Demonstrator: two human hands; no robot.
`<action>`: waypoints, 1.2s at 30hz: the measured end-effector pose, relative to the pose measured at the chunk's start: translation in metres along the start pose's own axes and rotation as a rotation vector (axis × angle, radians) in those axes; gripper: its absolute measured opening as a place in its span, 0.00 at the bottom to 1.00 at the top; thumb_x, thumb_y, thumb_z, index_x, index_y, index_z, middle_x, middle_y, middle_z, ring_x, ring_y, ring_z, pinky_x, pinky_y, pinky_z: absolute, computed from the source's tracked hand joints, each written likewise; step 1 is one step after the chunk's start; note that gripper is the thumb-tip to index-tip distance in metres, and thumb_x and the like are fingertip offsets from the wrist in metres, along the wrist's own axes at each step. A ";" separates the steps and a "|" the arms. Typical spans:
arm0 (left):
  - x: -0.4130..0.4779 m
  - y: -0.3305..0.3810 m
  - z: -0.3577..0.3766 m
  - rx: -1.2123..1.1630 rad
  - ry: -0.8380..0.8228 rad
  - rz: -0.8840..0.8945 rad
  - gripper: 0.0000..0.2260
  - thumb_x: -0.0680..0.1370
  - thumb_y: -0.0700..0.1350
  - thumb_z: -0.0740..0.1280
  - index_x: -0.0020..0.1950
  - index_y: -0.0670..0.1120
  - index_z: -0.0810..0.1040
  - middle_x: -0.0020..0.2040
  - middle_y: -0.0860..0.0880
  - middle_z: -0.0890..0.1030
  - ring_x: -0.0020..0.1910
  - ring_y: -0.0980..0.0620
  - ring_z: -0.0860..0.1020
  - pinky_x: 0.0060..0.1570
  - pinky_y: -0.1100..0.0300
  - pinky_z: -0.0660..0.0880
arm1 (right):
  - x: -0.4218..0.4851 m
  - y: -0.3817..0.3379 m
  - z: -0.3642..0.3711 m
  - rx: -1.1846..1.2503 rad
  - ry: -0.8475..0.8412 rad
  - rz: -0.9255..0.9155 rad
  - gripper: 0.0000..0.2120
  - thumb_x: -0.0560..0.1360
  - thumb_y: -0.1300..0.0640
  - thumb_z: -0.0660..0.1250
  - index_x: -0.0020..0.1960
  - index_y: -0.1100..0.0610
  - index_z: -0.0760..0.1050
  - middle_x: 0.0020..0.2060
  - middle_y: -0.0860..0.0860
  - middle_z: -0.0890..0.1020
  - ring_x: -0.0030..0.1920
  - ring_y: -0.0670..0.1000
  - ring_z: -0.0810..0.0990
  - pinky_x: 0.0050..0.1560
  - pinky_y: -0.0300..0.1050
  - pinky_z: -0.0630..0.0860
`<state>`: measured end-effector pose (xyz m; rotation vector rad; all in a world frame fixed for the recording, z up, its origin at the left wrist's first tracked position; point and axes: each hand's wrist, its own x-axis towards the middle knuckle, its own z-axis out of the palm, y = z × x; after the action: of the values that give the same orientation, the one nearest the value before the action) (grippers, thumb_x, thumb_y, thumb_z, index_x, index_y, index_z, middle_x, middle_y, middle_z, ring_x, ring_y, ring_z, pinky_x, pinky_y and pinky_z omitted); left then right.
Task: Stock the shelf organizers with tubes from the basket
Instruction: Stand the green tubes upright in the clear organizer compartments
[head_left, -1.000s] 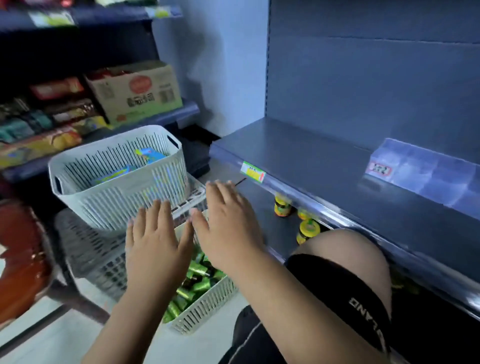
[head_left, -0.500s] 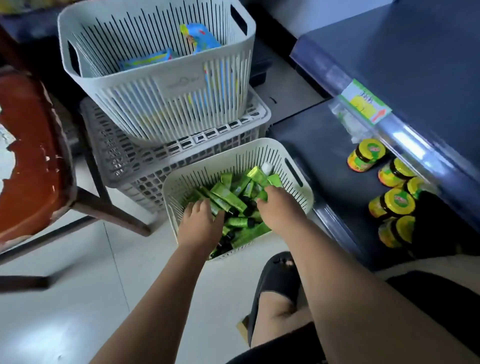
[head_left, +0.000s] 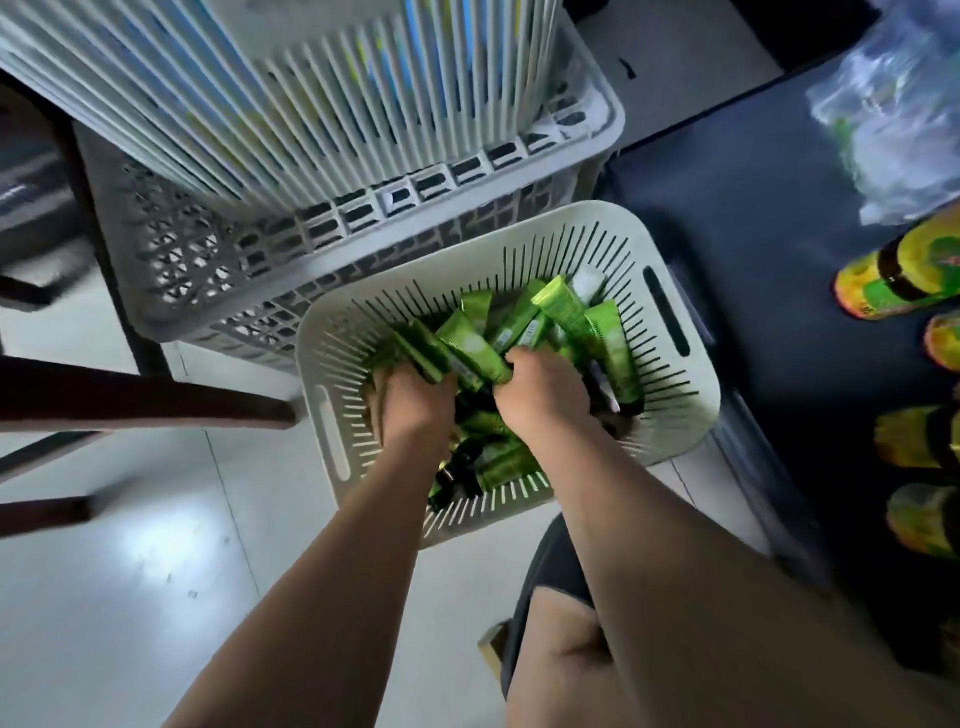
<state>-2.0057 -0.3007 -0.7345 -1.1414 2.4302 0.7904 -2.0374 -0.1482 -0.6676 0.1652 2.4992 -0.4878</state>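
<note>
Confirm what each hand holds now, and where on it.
Both hands are in the basket. Left hand and right hand each close on green tubes, near the lower ends; exact grip hidden.

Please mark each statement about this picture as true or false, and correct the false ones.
1. Both hands are inside the basket with the green tubes. True: the left hand and the right hand are in the basket, among the tubes.
2. The tubes are red. False: they are green.
3. The basket stands on the shelf beside the jars. False: it stands on the floor, left of the dark shelf where the jars are.
4. A grey crate stands behind the basket. True.
5. The basket is empty. False: many tubes lie in it.
</note>
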 end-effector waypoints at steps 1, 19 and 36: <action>0.002 0.005 -0.003 -0.015 -0.003 -0.042 0.36 0.58 0.74 0.65 0.58 0.53 0.80 0.57 0.48 0.82 0.55 0.41 0.81 0.56 0.44 0.80 | 0.001 -0.003 0.001 -0.032 0.008 -0.007 0.14 0.74 0.55 0.72 0.59 0.53 0.79 0.51 0.53 0.80 0.51 0.57 0.81 0.48 0.53 0.82; -0.110 0.044 -0.092 -0.737 -0.152 0.235 0.08 0.73 0.35 0.76 0.50 0.44 0.84 0.41 0.46 0.86 0.41 0.48 0.84 0.49 0.45 0.82 | -0.051 0.007 -0.060 0.925 0.065 0.055 0.28 0.72 0.49 0.78 0.69 0.54 0.77 0.59 0.50 0.82 0.50 0.48 0.81 0.44 0.39 0.79; -0.345 0.192 -0.174 -0.972 -0.666 0.963 0.08 0.79 0.32 0.67 0.57 0.36 0.78 0.45 0.40 0.83 0.41 0.44 0.82 0.41 0.52 0.82 | -0.285 0.118 -0.266 1.030 0.553 -0.317 0.12 0.71 0.64 0.76 0.50 0.53 0.79 0.43 0.56 0.86 0.41 0.52 0.82 0.46 0.53 0.77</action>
<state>-1.9543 -0.1029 -0.3544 0.2715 1.8542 2.3103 -1.9153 0.0593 -0.3387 0.3258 2.5082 -2.0660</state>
